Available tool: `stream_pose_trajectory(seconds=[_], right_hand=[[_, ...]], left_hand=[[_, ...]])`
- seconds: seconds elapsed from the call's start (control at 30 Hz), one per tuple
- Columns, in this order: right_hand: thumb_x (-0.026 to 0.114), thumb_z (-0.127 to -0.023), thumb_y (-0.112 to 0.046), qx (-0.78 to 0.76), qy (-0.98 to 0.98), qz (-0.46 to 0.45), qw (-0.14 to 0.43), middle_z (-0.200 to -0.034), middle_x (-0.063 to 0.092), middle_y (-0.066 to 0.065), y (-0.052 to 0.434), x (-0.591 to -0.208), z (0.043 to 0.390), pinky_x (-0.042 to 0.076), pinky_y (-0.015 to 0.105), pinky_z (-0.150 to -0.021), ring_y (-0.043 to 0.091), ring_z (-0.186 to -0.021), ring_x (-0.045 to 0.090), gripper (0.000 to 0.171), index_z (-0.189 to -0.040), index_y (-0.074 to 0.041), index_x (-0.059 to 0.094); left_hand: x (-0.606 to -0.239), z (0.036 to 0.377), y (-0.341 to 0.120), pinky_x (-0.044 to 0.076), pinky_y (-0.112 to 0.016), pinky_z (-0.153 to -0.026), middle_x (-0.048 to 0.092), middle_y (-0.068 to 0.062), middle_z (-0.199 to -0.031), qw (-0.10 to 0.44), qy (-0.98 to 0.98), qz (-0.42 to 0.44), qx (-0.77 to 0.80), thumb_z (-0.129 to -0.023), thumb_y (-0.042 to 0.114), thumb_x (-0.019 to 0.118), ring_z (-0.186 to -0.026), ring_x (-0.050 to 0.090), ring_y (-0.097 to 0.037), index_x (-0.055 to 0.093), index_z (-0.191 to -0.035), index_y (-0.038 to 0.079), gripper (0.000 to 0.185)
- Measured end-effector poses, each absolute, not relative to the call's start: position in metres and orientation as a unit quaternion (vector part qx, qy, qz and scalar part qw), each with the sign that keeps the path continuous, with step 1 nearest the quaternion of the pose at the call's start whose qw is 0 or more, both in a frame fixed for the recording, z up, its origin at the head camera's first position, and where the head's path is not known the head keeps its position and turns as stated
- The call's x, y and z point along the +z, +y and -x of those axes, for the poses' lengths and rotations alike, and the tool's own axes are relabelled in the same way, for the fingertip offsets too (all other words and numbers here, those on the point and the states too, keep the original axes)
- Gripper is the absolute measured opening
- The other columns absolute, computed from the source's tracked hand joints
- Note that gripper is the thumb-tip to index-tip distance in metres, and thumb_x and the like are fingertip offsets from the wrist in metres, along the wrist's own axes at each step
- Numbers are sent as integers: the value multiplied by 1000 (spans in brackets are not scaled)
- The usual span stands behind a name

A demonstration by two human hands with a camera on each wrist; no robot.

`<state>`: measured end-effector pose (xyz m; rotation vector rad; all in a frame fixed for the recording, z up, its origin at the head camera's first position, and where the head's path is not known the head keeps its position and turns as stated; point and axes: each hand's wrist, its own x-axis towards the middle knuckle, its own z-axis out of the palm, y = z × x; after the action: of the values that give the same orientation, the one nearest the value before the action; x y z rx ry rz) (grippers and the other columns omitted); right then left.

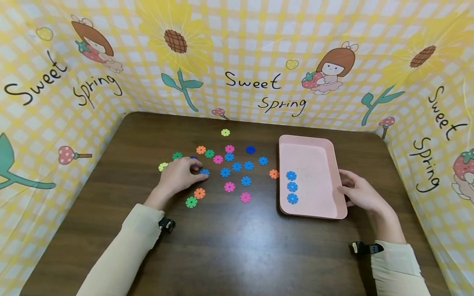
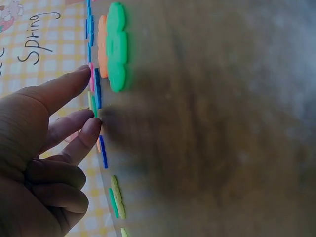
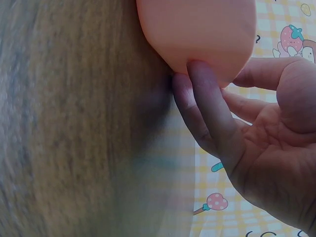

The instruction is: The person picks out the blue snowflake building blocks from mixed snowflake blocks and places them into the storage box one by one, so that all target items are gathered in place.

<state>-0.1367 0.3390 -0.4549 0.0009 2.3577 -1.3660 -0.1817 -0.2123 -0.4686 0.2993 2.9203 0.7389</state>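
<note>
Several small flower-shaped discs in blue, pink, orange, green and yellow lie scattered on the brown table (image 1: pixel 229 246). My left hand (image 1: pixel 198 168) rests among them, its fingertips at a blue disc (image 1: pixel 204 172) that lies flat. In the left wrist view the index fingertip (image 2: pixel 95 126) touches the table and the thumb stands apart from it. A pink tray (image 1: pixel 314 164) holds three blue discs (image 1: pixel 291 187) in a column. My right hand (image 1: pixel 346 185) lies against the tray's right side, and its straight fingers (image 3: pixel 207 108) press the tray's outer wall (image 3: pixel 197 29).
A green disc (image 1: pixel 191 202) and an orange disc (image 1: pixel 199 193) lie just in front of my left hand. A lone yellow disc (image 1: pixel 225 132) sits toward the back. Yellow checked cloth walls with "Sweet Spring" prints enclose the table on three sides.
</note>
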Motion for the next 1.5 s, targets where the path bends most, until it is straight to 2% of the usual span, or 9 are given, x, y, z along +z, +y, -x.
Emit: stream_pose_trajectory(seconds=[0.23, 0.53, 0.87, 1.37, 1.5], right_hand=[[53, -107, -8, -490, 846, -2, 209, -143, 41, 42, 339, -456, 137, 62, 45, -72, 40, -109, 65, 68, -163, 2, 16], [53, -107, -8, -489, 847, -4, 209, -143, 42, 42, 340, -456, 137, 62, 44, -71, 40, -109, 65, 68, -164, 2, 16], [53, -107, -8, -490, 846, 2, 209, -142, 43, 42, 341, -456, 137, 62, 45, -71, 40, -108, 66, 68, -163, 3, 16], [53, -107, -9, -486, 848, 0, 212, -142, 43, 41, 341, -455, 138, 62, 44, -72, 40, -108, 66, 69, -164, 2, 15], [53, -107, -9, -488, 847, -1, 212, -142, 43, 42, 340, -454, 137, 62, 44, -71, 39, -107, 66, 69, -163, 3, 16]], left_hand=[[-472, 184, -210, 55, -43, -69, 71, 0, -101, 59, 965, -104, 232, -89, 45, 83, -88, 66, -20, 80, -108, 18, 34], [-470, 185, -208, 54, -44, -71, 69, -2, -101, 71, 962, -106, 241, -89, 41, 82, -88, 65, -22, 76, -105, 17, 30], [-471, 183, -206, 50, -36, -58, 71, 2, -93, 52, 957, -123, 259, -91, 28, 83, -74, 63, -18, 72, -110, 19, 24], [-458, 190, -187, 51, -39, -69, 73, 4, -92, 42, 934, -129, 331, -91, 31, 82, -81, 66, -17, 78, -117, 18, 29], [-454, 194, -172, 49, -39, -67, 74, 2, -96, 28, 920, -145, 363, -92, 30, 82, -83, 66, -19, 77, -118, 14, 30]])
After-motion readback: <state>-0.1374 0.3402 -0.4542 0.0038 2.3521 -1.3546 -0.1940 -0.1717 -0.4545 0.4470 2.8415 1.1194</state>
